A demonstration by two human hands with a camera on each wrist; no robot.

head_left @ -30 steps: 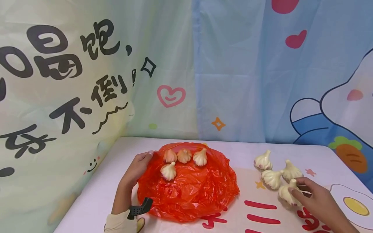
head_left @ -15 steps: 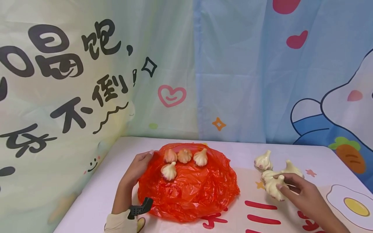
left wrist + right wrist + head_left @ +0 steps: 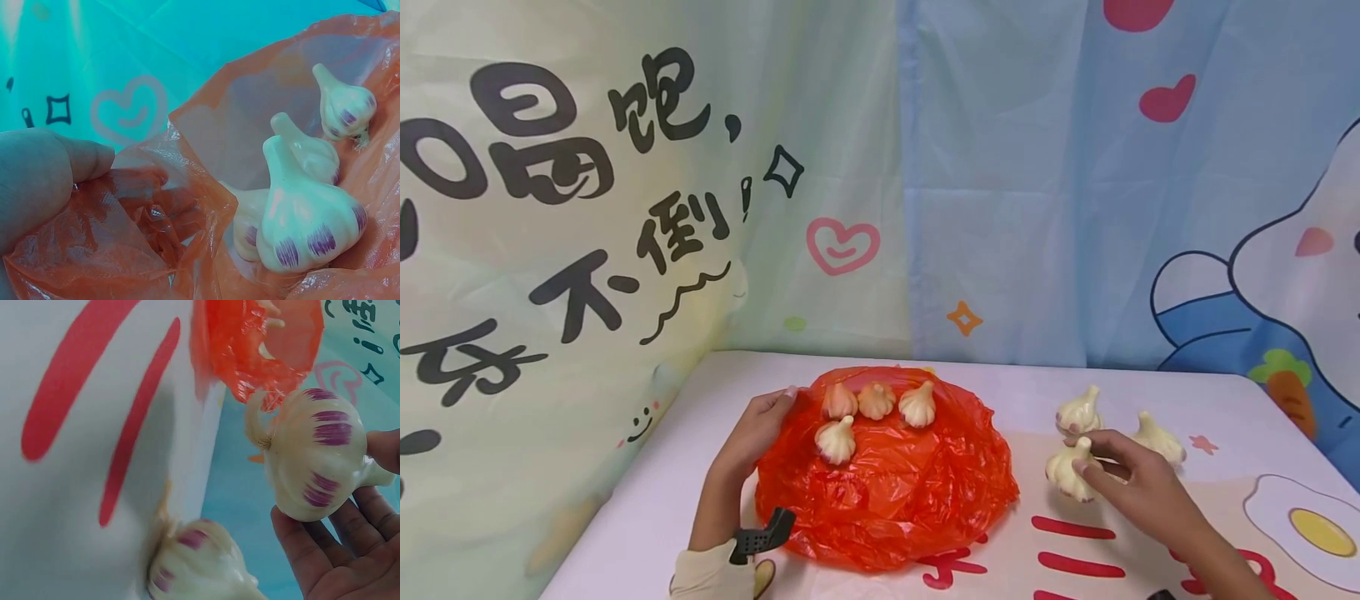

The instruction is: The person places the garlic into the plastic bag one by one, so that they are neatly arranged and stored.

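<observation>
A red plastic bag [image 3: 910, 492] lies spread on the table, its left rim pinched by my left hand [image 3: 762, 429]. Several garlic bulbs rest inside; a pale one [image 3: 835, 440] sits nearest, and another bulb [image 3: 347, 106] shows at the far right in the left wrist view. To the right of the bag, my right hand [image 3: 1150, 483] grips a garlic bulb [image 3: 1070, 471] between thumb and fingers, raised over the table. Purple streaks mark that held bulb [image 3: 319, 450] in the right wrist view, where the bag's red film [image 3: 269, 350] appears beyond it.
More garlic bulbs lie on the table at right: one bulb [image 3: 1078, 410] behind my right hand, another bulb [image 3: 1159, 439] partly covered by it. The printed white table [image 3: 985, 383] ends at a hanging curtain [image 3: 992, 208]. A black strap [image 3: 760, 537] circles my left wrist.
My right hand has lifted a garlic bulb from the group at right and carried it left toward the bag. My left hand stays on the bag's rim.
</observation>
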